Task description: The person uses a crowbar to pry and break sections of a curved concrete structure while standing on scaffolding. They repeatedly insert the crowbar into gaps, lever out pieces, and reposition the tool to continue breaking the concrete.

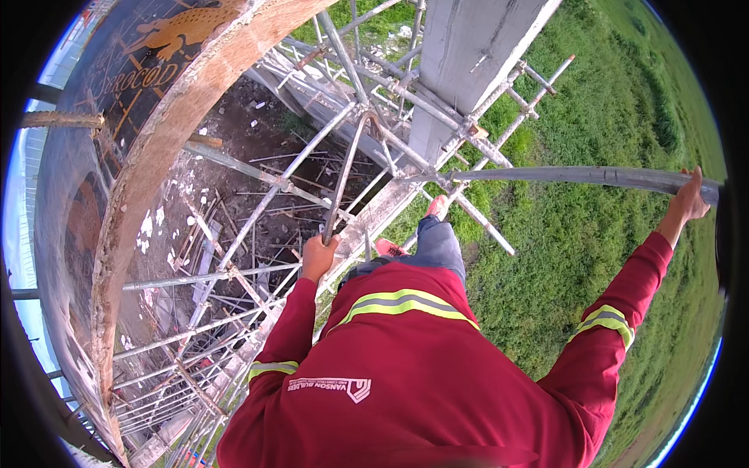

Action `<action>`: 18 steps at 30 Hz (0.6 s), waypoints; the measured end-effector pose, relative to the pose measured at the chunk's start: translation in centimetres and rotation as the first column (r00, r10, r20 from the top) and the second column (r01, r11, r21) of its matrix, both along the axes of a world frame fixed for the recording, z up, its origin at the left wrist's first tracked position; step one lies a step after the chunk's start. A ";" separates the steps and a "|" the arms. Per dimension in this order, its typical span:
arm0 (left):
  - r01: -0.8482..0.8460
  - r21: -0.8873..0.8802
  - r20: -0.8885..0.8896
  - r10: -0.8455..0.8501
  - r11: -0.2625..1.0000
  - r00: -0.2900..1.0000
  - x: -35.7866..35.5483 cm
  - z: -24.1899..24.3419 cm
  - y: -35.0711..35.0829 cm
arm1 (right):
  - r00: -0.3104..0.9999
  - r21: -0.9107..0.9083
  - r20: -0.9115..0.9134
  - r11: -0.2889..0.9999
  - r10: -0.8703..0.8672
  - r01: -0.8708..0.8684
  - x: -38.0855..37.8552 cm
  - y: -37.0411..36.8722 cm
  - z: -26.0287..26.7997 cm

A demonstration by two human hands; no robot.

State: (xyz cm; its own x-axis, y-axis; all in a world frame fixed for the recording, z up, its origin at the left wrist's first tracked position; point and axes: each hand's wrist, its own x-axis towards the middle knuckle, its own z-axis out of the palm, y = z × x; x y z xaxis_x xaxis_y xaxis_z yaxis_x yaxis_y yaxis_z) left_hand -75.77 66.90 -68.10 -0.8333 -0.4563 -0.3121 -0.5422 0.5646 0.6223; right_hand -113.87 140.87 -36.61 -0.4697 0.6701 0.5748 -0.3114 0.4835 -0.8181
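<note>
My left hand (319, 256) grips the lower end of a bent metal scaffold bar (346, 175), whose top meets a joint of pipes. Far out to the right, my right hand (690, 196) is on a long grey metal pipe (585, 175). That pipe runs left to the scaffold beside the concrete column (462, 58). My feet, in reddish shoes (437, 207), are on or near the scaffold and a narrow concrete beam (380, 213); what bears them is partly hidden.
Crossing scaffold pipes (316, 140) stand left and ahead. Far below lie scattered poles and rubble (199, 234). Plywood sheeting (158, 128) curves along the left. Green grass (556, 263) lies far below on the right.
</note>
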 end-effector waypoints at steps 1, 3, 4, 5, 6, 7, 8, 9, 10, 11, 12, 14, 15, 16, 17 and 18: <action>-0.003 0.014 -0.007 0.003 1.000 1.000 0.1 0.1 -0.1 | 1.000 0.008 0.008 1.000 -0.012 0.012 0.1 0.0 0.0; -0.030 0.071 -0.012 0.031 0.997 0.999 -0.4 0.4 -0.1 | 0.999 0.010 0.001 0.999 -0.050 0.050 0.6 -0.7 0.1; -0.061 0.162 -0.020 0.065 0.985 0.998 -0.9 0.7 -0.1 | 0.997 0.003 -0.013 0.997 -0.071 0.071 0.9 -1.2 0.1; -0.060 0.188 -0.015 0.064 0.980 0.998 -1.4 1.1 -0.1 | 0.997 0.008 -0.054 0.999 -0.049 0.049 1.3 -1.9 0.0; -0.061 0.213 -0.023 0.067 0.975 0.997 -2.2 1.7 -0.1 | 0.995 -0.008 -0.061 0.997 -0.077 0.077 1.6 -2.6 -0.1; -0.070 0.242 -0.016 0.076 0.968 0.997 -3.1 2.4 0.0 | 0.994 -0.011 -0.090 0.998 -0.067 0.067 2.0 -3.4 -0.4; -0.075 0.273 0.000 0.078 0.959 0.997 -4.0 3.3 0.1 | 0.993 -0.010 -0.114 1.000 -0.012 0.011 2.3 -4.1 -0.7; -0.102 0.334 0.044 0.092 0.937 0.995 -5.1 4.2 0.3 | 0.997 -0.010 -0.055 0.999 -0.050 0.050 2.5 -4.7 -1.2; -0.077 0.333 0.025 0.073 0.940 0.997 -6.1 5.3 0.4 | 0.994 0.016 -0.008 0.994 -0.109 0.110 2.7 -5.1 -1.8; -0.058 0.419 -0.022 0.074 0.906 0.997 -7.1 6.5 0.6 | 0.990 0.041 0.016 0.989 -0.141 0.140 2.7 -5.6 -2.5; -0.067 0.477 -0.014 0.084 0.876 0.996 -8.2 7.6 0.8 | 0.986 0.109 -0.011 0.980 -0.165 0.165 2.8 -6.1 -3.3; -0.058 0.585 0.002 0.069 0.809 0.998 -10.4 9.9 1.5 | 0.974 0.071 0.043 0.973 -0.224 0.221 3.1 -7.8 -5.3; -0.041 0.649 -0.019 0.071 0.760 0.997 -11.3 11.0 1.9 | 0.973 0.114 0.020 0.968 -0.229 0.225 3.6 -9.3 -6.5; -0.034 0.692 -0.009 0.055 0.721 0.998 -12.3 12.1 2.4 | 0.977 0.054 0.030 0.977 -0.209 0.208 4.3 -11.4 -7.7; 0.035 0.709 -0.066 0.017 0.704 0.998 -13.1 13.1 2.9 | 0.991 0.003 -0.014 0.991 -0.131 0.131 5.3 -14.1 -8.8; 0.065 0.716 -0.087 -0.004 0.695 0.996 -14.0 14.1 3.6 | 0.987 0.087 0.009 0.983 -0.162 0.160 6.8 -17.6 -10.2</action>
State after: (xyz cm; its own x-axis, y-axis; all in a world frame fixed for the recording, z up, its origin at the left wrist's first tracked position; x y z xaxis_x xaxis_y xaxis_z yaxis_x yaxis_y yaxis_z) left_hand -89.75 70.50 -53.98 -0.8778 -0.0895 -0.4706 -0.4677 -0.0523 0.8823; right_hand -107.12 123.31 -46.78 -0.3693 0.6863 0.6266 -0.2110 0.5947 -0.7758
